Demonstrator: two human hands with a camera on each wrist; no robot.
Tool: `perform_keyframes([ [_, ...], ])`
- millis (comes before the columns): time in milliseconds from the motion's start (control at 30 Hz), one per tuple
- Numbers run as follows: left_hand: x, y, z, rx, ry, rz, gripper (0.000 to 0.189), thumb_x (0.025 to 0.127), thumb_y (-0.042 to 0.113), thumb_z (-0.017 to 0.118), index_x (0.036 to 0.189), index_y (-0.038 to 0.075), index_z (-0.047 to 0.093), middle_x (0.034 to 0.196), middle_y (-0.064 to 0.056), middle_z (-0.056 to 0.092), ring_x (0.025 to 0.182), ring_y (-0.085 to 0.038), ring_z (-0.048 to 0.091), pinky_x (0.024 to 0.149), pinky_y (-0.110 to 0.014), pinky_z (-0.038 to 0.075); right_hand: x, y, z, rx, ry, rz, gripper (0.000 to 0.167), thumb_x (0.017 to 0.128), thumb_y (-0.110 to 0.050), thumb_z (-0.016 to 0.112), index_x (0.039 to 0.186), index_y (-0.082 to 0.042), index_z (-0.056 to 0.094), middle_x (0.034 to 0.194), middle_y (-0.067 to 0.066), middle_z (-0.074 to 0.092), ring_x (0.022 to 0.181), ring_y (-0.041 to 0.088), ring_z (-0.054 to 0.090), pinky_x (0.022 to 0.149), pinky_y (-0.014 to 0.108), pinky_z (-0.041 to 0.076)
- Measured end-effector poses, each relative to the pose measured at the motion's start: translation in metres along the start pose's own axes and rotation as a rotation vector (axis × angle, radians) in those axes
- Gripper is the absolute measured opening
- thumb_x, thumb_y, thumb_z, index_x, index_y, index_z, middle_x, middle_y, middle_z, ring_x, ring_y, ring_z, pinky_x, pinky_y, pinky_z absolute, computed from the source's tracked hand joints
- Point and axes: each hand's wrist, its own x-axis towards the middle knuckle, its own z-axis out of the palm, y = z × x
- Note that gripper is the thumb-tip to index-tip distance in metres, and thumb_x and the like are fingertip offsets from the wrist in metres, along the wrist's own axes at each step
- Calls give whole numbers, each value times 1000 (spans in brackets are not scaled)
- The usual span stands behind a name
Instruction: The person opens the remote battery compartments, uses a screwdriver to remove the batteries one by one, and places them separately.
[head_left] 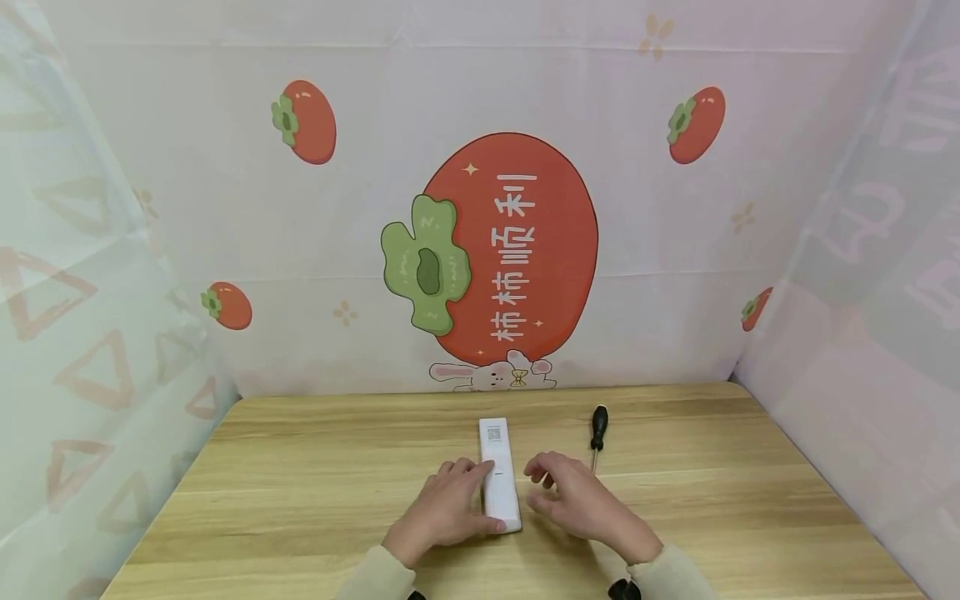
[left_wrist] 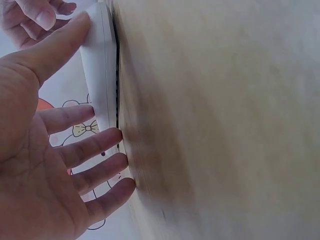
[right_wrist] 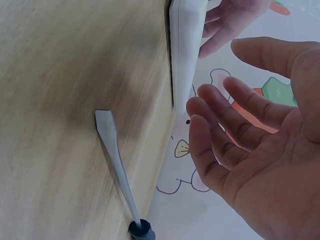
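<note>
A long white plastic bar (head_left: pixel 498 492) with a printed label near its far end lies lengthwise on the wooden table. My left hand (head_left: pixel 448 510) rests along its left side, thumb touching the near end and index fingertip on the upper face. In the left wrist view the fingers (left_wrist: pixel 82 150) of that hand are spread and nearly straight. Just right of the bar, my right hand (head_left: pixel 573 497) hovers apart from it, fingers loosely bent and holding nothing. Beyond this hand lies a screwdriver (head_left: pixel 598 429) with a black handle; its flat metal tip (right_wrist: pixel 105 122) shows in the right wrist view.
The wooden table (head_left: pixel 315 467) meets a white cloth backdrop (head_left: pixel 360 167) printed with persimmons at its far edge. Pale cloth sides (head_left: pixel 82 275) stand to the left and right.
</note>
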Motion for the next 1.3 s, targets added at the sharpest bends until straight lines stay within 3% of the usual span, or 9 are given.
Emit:
perform_keyframes([
  [467,-2,-4,-7,-11,-11,53,94,70,44,92,145,3,53,134,-14,59,123,-34,53,101,-56,45,5,0,3,21,-67,-8,29,92,-16,76,116,-3,66,106,4,65,95,22,62,79,34,53],
  [1000,-2,-5,-6,6,22,64,93,68,44,93,143,4,55,131,-12,61,119,-33,55,97,-54,47,12,-2,10,1,-105,-21,45,83,-24,85,118,-4,66,106,4,64,97,22,60,82,33,52],
  [1300,-3,-4,-8,4,22,67,92,68,42,93,143,4,55,130,-13,61,118,-34,55,95,-54,48,15,-4,14,-22,-118,20,46,81,-29,88,115,-8,66,102,-1,60,93,18,57,79,32,49],
])
